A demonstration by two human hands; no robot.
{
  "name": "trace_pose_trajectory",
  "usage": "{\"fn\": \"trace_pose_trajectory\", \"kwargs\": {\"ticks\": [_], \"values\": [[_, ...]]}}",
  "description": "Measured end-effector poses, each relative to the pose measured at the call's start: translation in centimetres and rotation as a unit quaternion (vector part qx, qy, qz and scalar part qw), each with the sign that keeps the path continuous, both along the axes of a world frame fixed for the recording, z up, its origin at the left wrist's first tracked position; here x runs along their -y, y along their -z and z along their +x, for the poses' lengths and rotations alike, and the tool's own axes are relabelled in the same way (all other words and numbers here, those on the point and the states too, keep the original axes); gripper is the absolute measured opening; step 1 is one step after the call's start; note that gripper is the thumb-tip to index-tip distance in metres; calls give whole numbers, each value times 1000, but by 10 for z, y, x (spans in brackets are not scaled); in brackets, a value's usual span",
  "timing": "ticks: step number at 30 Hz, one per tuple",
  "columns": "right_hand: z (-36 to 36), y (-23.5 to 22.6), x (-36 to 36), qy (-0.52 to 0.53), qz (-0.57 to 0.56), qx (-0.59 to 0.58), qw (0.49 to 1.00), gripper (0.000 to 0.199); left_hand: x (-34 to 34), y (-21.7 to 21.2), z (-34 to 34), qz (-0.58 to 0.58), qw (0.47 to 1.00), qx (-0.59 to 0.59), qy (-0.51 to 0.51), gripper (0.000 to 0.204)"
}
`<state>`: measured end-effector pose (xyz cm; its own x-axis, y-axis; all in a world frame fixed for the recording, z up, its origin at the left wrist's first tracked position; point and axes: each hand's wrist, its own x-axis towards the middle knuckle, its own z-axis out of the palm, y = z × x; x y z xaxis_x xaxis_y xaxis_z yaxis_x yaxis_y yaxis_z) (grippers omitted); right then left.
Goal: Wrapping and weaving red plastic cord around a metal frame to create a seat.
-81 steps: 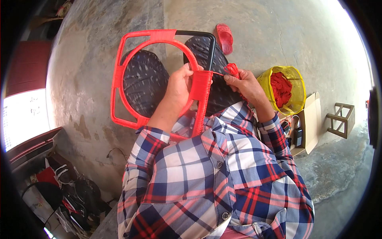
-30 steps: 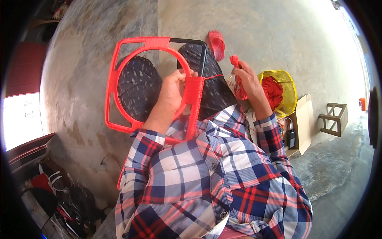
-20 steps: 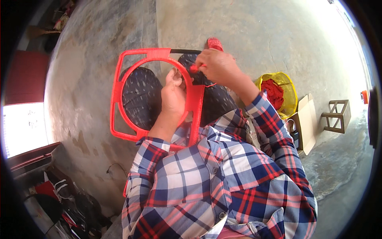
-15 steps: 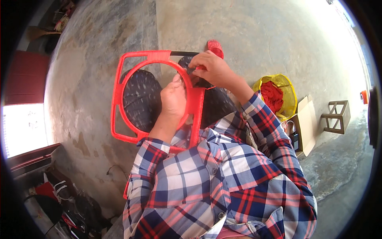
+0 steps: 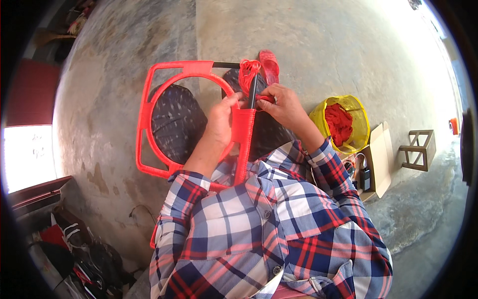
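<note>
Across my lap lies a square frame [image 5: 244, 130] with a round ring inside, mostly wound in red cord. One corner shows bare black tube [image 5: 254, 89]. My left hand [image 5: 219, 122] is closed on the frame where ring and near side meet, its fingertips partly hidden. In a pinch, my right hand [image 5: 286, 107] holds red cord [image 5: 266, 98] just right of the bare tube, where the winding ends. A loose bundle of the same cord [image 5: 249, 74] hangs over the black corner.
To the right stands a yellow basket [image 5: 367, 117] with red material inside, beside an open cardboard box [image 5: 382, 159] and a small wooden stool [image 5: 422, 149]. A red slipper [image 5: 269, 65] is beyond the frame. Assorted items [image 5: 84, 249] lie at lower left.
My right hand has come down and right from the frame's far corner, uncovering the cord bundle and black tube. My left hand stays on the frame.
</note>
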<state>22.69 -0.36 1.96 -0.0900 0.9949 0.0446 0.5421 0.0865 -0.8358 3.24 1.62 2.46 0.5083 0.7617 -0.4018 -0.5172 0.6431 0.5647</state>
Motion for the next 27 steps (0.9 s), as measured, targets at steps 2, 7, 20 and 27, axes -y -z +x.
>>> {"fn": "trace_pose_trajectory", "kwargs": {"ticks": [2,7,20,27], "values": [[1,-3,3,8,67,-57,996,25,0,3,-2,8,998,-59,-24,34],[25,-32,32,-51,37,-471,880,18,-3,4,-9,-27,985,-119,124,21],[117,-116,188,-66,159,-563,809,30,-24,24,-49,9,985,-171,25,22],[176,-71,142,229,160,-486,829,24,-26,15,-56,-37,992,-120,-2,14]]}}
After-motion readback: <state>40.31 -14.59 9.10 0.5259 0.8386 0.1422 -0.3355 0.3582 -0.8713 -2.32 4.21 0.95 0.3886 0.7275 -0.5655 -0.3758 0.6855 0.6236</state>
